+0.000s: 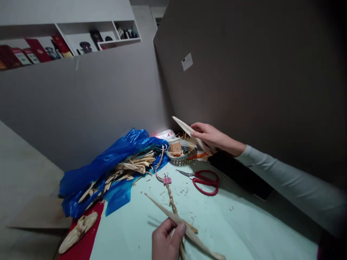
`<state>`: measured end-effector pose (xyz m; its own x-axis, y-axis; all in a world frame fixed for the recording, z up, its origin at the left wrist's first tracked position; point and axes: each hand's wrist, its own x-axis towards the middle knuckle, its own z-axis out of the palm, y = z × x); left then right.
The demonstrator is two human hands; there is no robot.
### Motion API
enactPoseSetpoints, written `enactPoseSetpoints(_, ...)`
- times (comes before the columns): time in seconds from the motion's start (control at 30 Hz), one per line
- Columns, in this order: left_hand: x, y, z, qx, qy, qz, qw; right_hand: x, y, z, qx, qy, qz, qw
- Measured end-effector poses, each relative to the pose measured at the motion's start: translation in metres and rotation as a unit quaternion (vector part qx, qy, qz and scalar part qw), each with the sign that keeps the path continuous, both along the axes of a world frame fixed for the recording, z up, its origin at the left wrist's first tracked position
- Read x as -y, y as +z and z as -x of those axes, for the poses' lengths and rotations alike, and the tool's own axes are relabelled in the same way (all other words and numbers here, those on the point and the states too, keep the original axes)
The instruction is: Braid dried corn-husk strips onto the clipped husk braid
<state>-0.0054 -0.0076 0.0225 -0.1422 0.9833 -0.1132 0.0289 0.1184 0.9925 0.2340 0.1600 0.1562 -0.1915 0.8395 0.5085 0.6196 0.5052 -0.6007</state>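
Note:
Near the front edge of the table, my left hand [168, 238] pinches a long pale husk strip [193, 236] between thumb and fingers. Under that strip runs a thin braided cord [171, 198], with a pink binder clip [167, 180] fastened on it. Farther back on the right, my right hand [207, 135] grips another pale husk piece [183, 125], raised above the cluttered back of the table. Red-handled scissors [206, 182] lie between the hands, their blades pointing left.
A blue plastic bag [108, 155] holding dry husk strips [135, 165] covers the back left. A paper cup [175, 145] stands at the back. A woven slipper [78, 233] lies front left; a black object [238, 175] is under my right forearm. Walls rise behind.

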Motion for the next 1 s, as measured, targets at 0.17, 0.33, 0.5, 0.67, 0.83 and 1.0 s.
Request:
enactPoseSetpoints(0.17,0.005,0.014,-0.006,0.032,0.012,0.013,0.999,0.036,-0.036,0.04,0.136,0.153,-0.177,0.963)
enactPoseSetpoints(0.33,0.004,0.018,-0.008,0.005,0.035,0.007,0.999,0.094,-0.056,0.074,0.281,0.423,-0.309,0.804)
enactPoseSetpoints(0.5,0.006,0.015,-0.009,0.061,0.036,0.045,0.996,0.084,-0.065,0.06,0.28,0.411,-0.253,0.83)
enactPoseSetpoints(0.67,0.008,0.014,-0.008,0.124,0.028,0.081,0.989,0.097,-0.048,0.025,0.213,0.238,-0.091,0.943)
enactPoseSetpoints(0.83,0.006,0.016,-0.004,0.152,0.022,0.053,0.987,0.128,-0.043,0.023,0.085,0.203,0.163,0.962)
enactPoseSetpoints(1.0,0.003,0.018,0.002,0.177,-0.018,0.1,0.979,0.135,-0.069,0.044,-0.059,0.292,0.401,0.866)
